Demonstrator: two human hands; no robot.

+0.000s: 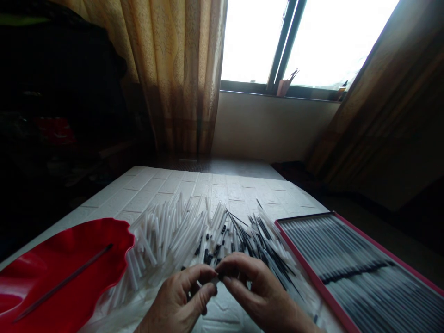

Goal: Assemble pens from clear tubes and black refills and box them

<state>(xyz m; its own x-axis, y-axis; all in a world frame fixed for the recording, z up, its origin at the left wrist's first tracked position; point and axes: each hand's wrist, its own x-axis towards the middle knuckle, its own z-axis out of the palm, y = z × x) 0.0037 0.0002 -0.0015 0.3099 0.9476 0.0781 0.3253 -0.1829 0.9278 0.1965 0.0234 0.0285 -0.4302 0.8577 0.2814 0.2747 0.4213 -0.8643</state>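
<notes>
My left hand [190, 296] and my right hand [255, 289] meet low in the middle, fingertips almost touching. Both are closed in a pinch on a small dark piece too hidden to name. Just beyond my fingers lie small black caps [208, 255] scattered among pale tubes. To the left of them is a heap of translucent white tubes [166, 229]. Thin black rods [258, 238] are spread beyond my right hand, some lying over other pale tubes.
A red scalloped tray [58, 249] at the left holds one slim pen-like stick [69, 282]. At the right, a pink-edged box [312, 282] holds rows of filled tubes [385, 296]. Everything lies on a white brick-patterned table cover [180, 185]. Curtains [180, 69] and a window stand behind.
</notes>
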